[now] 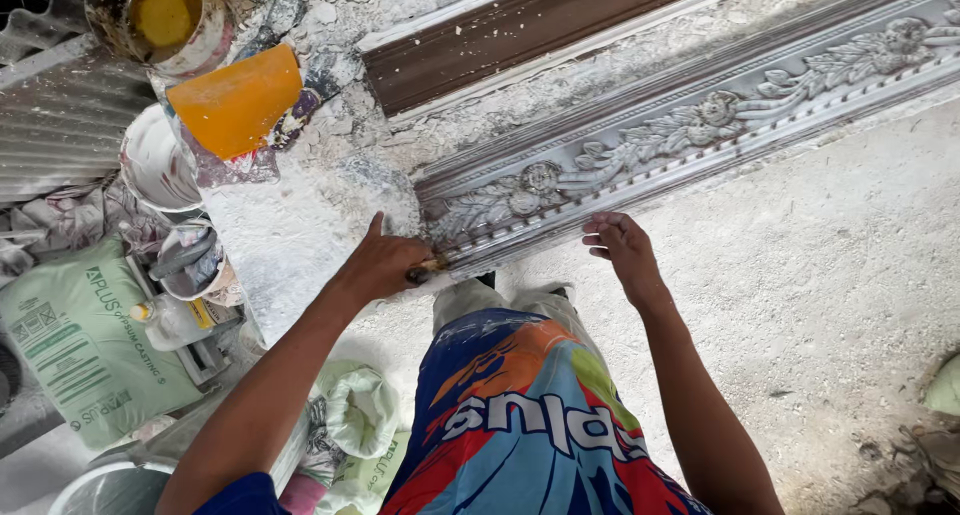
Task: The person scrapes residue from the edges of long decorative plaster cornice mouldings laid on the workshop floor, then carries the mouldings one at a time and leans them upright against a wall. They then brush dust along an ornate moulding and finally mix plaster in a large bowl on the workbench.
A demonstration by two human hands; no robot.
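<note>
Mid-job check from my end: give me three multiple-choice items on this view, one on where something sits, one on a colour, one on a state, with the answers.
1. Where is the left hand?
A. At the near end of the carved moulding
B. Inside the bucket
C. On the green sack

2. What colour is the flat scraper lying by the bowls?
A. Blue
B. Orange
C. Black

3. What is the right hand doing?
A. Hanging free in the air
B. Gripping a hammer
C. Resting its fingers on the moulding's lower edge

Answers: 1 A, the hand holds a small tool against the moulding's end. 2 B, it is plainly orange. 3 C, the fingers curl against the edge, with nothing gripped in them.
</note>
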